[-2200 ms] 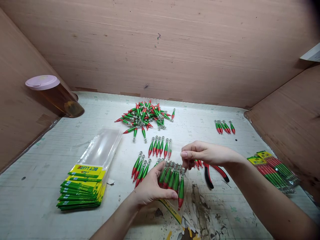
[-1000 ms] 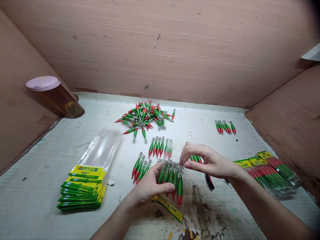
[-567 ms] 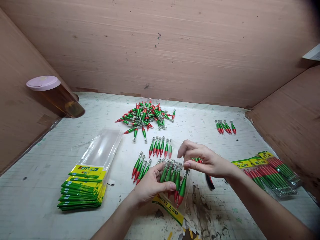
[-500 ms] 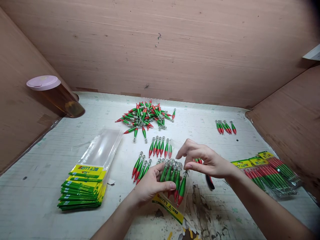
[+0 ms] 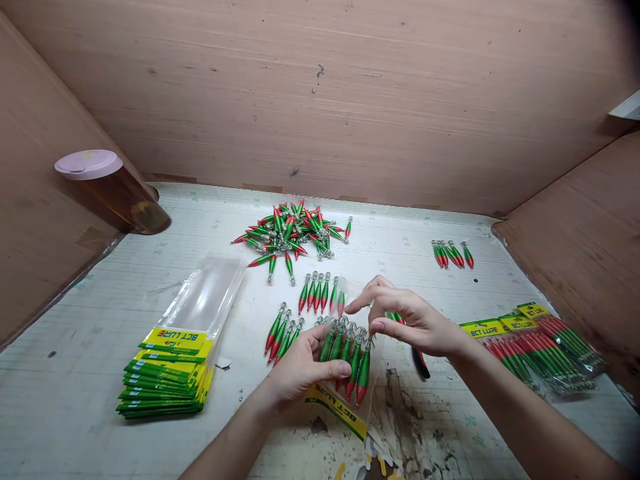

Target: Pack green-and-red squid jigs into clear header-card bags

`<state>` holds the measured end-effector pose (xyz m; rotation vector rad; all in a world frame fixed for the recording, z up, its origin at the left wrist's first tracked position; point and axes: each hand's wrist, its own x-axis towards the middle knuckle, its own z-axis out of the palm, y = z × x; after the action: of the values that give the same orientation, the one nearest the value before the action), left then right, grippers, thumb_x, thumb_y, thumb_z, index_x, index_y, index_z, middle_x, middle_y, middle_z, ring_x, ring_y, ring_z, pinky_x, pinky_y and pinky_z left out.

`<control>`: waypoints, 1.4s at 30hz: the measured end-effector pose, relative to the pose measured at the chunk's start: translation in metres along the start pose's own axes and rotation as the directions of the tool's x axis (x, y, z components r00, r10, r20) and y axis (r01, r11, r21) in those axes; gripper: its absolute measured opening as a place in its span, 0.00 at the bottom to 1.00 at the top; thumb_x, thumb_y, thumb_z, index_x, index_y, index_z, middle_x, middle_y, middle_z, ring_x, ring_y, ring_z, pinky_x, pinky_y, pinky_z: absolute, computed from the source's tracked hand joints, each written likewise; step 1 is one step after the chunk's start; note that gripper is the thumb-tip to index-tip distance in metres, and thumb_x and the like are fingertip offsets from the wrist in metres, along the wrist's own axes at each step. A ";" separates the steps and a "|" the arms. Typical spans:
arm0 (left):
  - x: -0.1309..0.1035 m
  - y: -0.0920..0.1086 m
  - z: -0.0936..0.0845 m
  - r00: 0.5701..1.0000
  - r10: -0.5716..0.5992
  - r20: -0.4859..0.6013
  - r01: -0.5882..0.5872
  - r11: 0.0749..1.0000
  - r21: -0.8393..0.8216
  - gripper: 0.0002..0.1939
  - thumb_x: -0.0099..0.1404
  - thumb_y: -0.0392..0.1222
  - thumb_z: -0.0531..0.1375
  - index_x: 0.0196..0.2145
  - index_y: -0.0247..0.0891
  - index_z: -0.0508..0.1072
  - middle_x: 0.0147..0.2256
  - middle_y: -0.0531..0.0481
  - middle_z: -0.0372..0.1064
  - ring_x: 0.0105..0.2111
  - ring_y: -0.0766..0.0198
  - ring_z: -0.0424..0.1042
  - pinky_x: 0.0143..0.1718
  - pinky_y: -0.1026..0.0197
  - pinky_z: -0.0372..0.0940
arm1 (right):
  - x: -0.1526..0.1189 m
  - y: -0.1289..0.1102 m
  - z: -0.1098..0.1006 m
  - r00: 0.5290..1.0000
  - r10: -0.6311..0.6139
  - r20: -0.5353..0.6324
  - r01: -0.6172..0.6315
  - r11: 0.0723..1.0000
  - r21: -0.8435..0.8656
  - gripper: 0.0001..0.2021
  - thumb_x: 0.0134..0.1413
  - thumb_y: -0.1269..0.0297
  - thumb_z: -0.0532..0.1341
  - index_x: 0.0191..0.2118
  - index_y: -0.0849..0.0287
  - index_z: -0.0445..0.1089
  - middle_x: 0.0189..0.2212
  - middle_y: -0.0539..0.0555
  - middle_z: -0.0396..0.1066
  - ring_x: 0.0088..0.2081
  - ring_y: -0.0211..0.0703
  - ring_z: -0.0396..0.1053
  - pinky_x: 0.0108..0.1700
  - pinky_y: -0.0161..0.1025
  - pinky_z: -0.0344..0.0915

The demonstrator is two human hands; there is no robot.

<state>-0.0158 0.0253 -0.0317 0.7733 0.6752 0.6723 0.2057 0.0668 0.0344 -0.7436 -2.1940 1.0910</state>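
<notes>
A clear plastic bag with a yellow-green label (image 5: pixel 337 412) lies under several green and red lures (image 5: pixel 354 367), side by side with hooks toward the back. My left hand (image 5: pixel 300 367) is closed round the bag and lures, thumb across them. Over the hooks is my right hand (image 5: pixel 410 320), its index finger stretched out at the bag's clear end and its thumb and other fingers curled near the rightmost lure. Whether those fingers grip the film cannot be made out. Behind the hands is a row of lures (image 5: pixel 319 293); another group (image 5: pixel 283 337) lies left of them.
A stack of labelled bags (image 5: pixel 165 380) lies at the left, below a lidded bottle (image 5: pixel 115 193). Loose lures (image 5: pixel 290 233) form a pile at the back. Filled packs (image 5: pixel 540 347) and a small lure group (image 5: pixel 451 255) are at the right. A dark handle (image 5: pixel 421 364) shows beside my right hand.
The rightmost lure has moved slightly left, closer against the others in my left hand. My right index finger has reached a little further left.
</notes>
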 end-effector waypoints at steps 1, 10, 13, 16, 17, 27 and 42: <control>0.000 0.000 0.000 1.000 0.000 0.001 0.000 1.000 -0.002 0.21 0.52 0.35 0.71 0.45 0.37 0.74 0.34 0.51 0.74 0.31 0.68 0.71 0.33 0.68 0.66 | 0.000 -0.001 0.000 1.000 0.016 0.011 -0.016 1.000 0.012 0.11 0.65 0.63 0.56 0.32 0.58 0.70 0.44 0.58 0.74 0.46 0.46 0.64 0.48 0.48 0.62; 0.002 -0.005 0.000 1.000 -0.012 0.016 0.013 0.999 -0.039 0.22 0.53 0.38 0.71 0.46 0.36 0.74 0.32 0.51 0.72 0.28 0.70 0.69 0.29 0.68 0.63 | -0.003 0.000 0.003 0.997 0.077 0.021 -0.078 0.994 0.078 0.10 0.65 0.62 0.56 0.37 0.58 0.72 0.40 0.58 0.73 0.44 0.45 0.66 0.47 0.46 0.65; 0.001 -0.007 0.001 0.999 0.032 0.025 -0.031 0.999 -0.038 0.14 0.60 0.44 0.66 0.42 0.35 0.75 0.32 0.51 0.71 0.28 0.70 0.68 0.32 0.67 0.63 | -0.005 -0.002 0.006 0.998 0.066 -0.002 -0.066 0.996 0.067 0.07 0.64 0.62 0.57 0.37 0.57 0.70 0.40 0.57 0.73 0.45 0.45 0.66 0.49 0.47 0.63; -0.001 -0.007 0.002 0.995 0.094 0.015 -0.094 0.995 0.013 0.14 0.64 0.47 0.61 0.43 0.35 0.76 0.35 0.49 0.72 0.35 0.66 0.68 0.41 0.63 0.63 | -0.009 -0.004 0.009 0.999 0.041 -0.003 -0.041 0.997 0.072 0.07 0.66 0.64 0.55 0.36 0.57 0.67 0.45 0.58 0.72 0.48 0.45 0.64 0.51 0.47 0.61; -0.002 -0.006 0.003 0.994 0.113 0.007 -0.113 0.992 0.048 0.14 0.65 0.47 0.61 0.43 0.35 0.76 0.36 0.49 0.72 0.37 0.65 0.68 0.42 0.62 0.62 | -0.011 -0.005 0.009 0.999 0.036 0.004 -0.036 0.996 0.077 0.07 0.66 0.64 0.54 0.36 0.57 0.66 0.46 0.58 0.71 0.49 0.45 0.64 0.51 0.47 0.61; 0.000 -0.005 0.012 0.982 0.174 -0.080 -0.164 0.980 0.116 0.13 0.60 0.48 0.65 0.35 0.35 0.73 0.32 0.52 0.69 0.35 0.66 0.65 0.39 0.64 0.60 | -0.011 -0.007 0.013 0.994 0.050 0.093 -0.065 0.986 0.156 0.12 0.68 0.60 0.50 0.35 0.57 0.64 0.42 0.56 0.63 0.45 0.43 0.63 0.48 0.42 0.62; 0.001 -0.002 0.009 0.975 0.165 -0.148 -0.152 0.984 0.097 0.15 0.60 0.43 0.66 0.44 0.38 0.72 0.42 0.46 0.74 0.44 0.62 0.71 0.47 0.62 0.65 | -0.008 0.014 0.024 0.985 0.080 -0.152 -0.059 0.988 0.141 0.09 0.65 0.64 0.56 0.44 0.58 0.73 0.38 0.56 0.72 0.40 0.43 0.70 0.43 0.41 0.65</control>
<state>-0.0079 0.0215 -0.0294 0.8657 0.7937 0.8610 0.1969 0.0562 0.0089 -0.8223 -1.9536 1.1623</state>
